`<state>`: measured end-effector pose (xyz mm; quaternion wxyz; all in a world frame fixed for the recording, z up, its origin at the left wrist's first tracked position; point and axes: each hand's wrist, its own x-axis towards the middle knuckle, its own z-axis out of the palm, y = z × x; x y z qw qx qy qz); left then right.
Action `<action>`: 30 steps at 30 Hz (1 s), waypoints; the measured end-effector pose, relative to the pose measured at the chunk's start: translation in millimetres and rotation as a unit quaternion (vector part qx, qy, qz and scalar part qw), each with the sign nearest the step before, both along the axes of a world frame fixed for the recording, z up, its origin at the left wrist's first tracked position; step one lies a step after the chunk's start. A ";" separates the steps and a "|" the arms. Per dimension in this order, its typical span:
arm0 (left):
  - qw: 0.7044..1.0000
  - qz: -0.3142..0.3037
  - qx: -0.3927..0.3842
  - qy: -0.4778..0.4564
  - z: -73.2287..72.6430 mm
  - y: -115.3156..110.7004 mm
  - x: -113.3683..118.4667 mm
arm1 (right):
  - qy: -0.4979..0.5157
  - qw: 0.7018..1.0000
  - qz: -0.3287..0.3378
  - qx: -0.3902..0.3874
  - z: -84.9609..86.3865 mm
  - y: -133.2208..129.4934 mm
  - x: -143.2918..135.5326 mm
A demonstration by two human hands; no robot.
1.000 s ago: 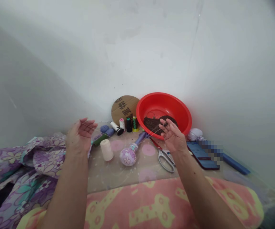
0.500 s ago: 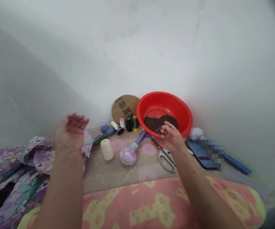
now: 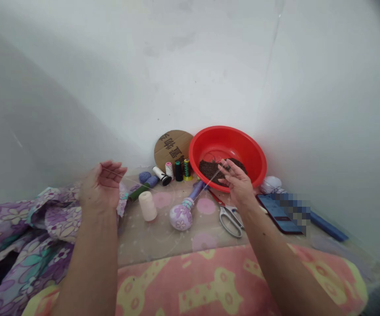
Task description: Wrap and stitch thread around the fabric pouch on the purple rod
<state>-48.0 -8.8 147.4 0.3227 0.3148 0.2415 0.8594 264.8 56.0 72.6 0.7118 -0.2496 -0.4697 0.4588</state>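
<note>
Thin pale thread (image 3: 213,176) runs from my right hand (image 3: 238,181) down toward the neck of a stuffed purple floral ball with a blue-purple handle (image 3: 181,216). The fingers of my right hand are closed on the thread in front of the red basin. My left hand (image 3: 107,184), palm turned inward and fingers curled, has thread across it that stretches toward the middle. A cream thread cone (image 3: 148,206) stands left of the ball. Grey-handled scissors (image 3: 230,221) lie below my right hand.
A red basin (image 3: 259,162) holds dark grains. Several thread spools (image 3: 178,171) stand by a cardboard disc (image 3: 170,147). Floral cloth (image 3: 22,228) lies left, a phone (image 3: 280,215) and a blue-handled item (image 3: 328,226) right. A pink and yellow blanket (image 3: 193,285) is nearest.
The floral ball has shifted slightly right and its handle stands steeper. My left hand has moved a little right, and the thread by my right hand shows more plainly.
</note>
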 end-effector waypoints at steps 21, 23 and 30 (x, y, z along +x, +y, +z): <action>0.995 0.060 0.068 0.028 23.2 -17.9 -7.1 | -0.712 0.577 -0.384 0.112 -10.9 -1.2 16.4; 0.996 0.063 0.064 0.023 26.3 -20.0 -7.7 | -0.698 0.587 -0.392 0.123 -8.7 -0.1 19.7; 0.995 0.034 0.081 0.052 35.7 -32.6 -4.8 | -0.671 0.662 -0.321 0.093 -13.2 4.4 11.3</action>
